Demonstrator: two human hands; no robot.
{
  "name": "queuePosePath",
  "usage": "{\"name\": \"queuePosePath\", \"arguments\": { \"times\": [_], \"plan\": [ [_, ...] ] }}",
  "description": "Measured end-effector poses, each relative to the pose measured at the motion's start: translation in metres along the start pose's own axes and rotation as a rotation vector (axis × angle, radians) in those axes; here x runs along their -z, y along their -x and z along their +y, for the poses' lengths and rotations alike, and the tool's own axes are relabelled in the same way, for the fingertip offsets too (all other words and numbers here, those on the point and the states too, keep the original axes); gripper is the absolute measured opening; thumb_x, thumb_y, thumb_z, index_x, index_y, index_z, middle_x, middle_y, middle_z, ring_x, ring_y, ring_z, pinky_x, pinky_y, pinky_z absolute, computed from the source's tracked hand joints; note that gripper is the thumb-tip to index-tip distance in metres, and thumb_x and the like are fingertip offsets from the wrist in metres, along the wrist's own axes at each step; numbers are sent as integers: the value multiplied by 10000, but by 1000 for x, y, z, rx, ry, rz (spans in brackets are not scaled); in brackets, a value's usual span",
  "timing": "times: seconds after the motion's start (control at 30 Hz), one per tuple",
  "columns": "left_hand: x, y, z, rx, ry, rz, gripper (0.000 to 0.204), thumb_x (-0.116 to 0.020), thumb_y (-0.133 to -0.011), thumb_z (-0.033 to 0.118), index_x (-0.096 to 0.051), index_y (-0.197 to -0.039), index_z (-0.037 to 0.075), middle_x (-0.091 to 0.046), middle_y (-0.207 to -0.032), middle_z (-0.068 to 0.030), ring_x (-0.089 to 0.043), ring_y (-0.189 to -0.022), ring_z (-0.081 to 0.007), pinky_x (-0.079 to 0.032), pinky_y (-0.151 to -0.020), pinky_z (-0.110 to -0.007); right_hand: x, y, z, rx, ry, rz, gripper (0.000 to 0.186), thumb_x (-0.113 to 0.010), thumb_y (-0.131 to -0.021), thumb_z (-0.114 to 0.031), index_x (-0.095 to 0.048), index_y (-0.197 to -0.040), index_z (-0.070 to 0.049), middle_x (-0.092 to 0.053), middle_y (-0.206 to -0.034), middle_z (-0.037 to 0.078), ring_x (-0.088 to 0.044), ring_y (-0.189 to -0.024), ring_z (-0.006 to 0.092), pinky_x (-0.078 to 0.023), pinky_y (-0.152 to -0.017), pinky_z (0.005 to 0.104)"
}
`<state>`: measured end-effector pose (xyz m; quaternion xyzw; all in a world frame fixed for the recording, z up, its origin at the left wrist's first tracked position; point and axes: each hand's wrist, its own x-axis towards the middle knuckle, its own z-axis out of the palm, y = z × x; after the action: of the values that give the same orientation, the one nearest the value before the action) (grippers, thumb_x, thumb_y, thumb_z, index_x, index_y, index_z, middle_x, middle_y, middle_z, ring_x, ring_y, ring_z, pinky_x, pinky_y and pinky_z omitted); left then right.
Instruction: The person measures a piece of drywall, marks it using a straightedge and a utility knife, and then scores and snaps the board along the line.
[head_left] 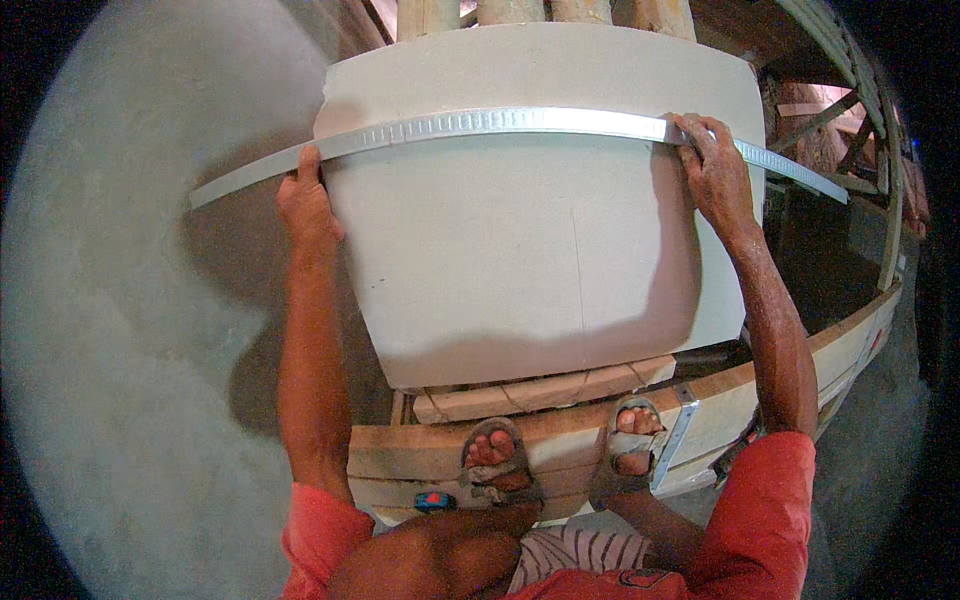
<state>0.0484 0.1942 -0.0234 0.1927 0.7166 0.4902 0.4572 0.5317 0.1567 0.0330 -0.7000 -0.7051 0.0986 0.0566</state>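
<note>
A long silvery metal profile (pixel 520 121) with a ribbed face lies across the upper part of a pale board (pixel 480 230), and both its ends reach past the board's sides. My left hand (pixel 310 205) is closed on the profile near the board's left edge, thumb up against it. Toward the right side, my right hand (pixel 716 175) grips the same profile with its fingers over the top. A thin dark line runs down the board's lower middle. Shadows of my arms and body fall on it.
Under my sandalled feet are wooden planks (pixel 410 455), with a small blue, black and red object (pixel 433 501) on them. A metal strip (pixel 676 437) crosses the planks. Wooden framing (pixel 893 215) stands at right, round poles (pixel 580 10) behind, a grey wall (pixel 130 300) at left.
</note>
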Motion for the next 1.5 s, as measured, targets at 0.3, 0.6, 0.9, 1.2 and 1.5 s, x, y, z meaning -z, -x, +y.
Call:
{"name": "queuePosePath", "arguments": {
  "times": [0.3,0.6,0.9,1.2,1.5],
  "plan": [
    [-16,16,14,-809,-1018,480,439,-792,-780,299,-600,-1019,-15,-594,-1051,-162,-528,-1024,-315,-416,-917,-402,5,0,-6,5,25,-21,316,-557,-940,-159,-602,-1249,-202,-570,-1222,146,-650,-1001,353,-556,-832,434],
    [-19,41,21,-1000,-1336,109,378,-707,-841,330,-616,-1112,82,-594,-1127,-172,-575,-1005,-361,-433,-903,-475,-1,0,-3,2,0,-24,317,-532,-961,-208,-577,-1275,-214,-559,-1225,146,-630,-1040,354,-547,-847,453],
    [-46,107,26,-859,-1518,-45,615,-648,-880,419,-498,-1383,99,-377,-1350,-317,-330,-1289,-512,-271,-1046,-628,4,-3,-7,-60,39,-76,332,-541,-955,-190,-576,-1283,-228,-545,-1241,156,-634,-1038,354,-545,-857,446],
    [-70,113,17,-819,-1454,-159,763,-628,-880,463,-360,-1437,17,-352,-1346,-358,-294,-1298,-565,-242,-1060,-635,2,-2,-4,-41,-32,-74,367,-587,-917,-135,-604,-1271,-229,-536,-1264,144,-623,-1072,340,-533,-885,434],
    [-78,119,23,-810,-1475,-175,732,-599,-902,469,-343,-1455,64,-337,-1318,-430,-294,-1274,-608,-246,-1026,-675,14,-5,-11,-27,-35,-151,377,-556,-952,-123,-572,-1325,-178,-520,-1312,175,-592,-1139,343,-514,-935,428]
  ]
}}
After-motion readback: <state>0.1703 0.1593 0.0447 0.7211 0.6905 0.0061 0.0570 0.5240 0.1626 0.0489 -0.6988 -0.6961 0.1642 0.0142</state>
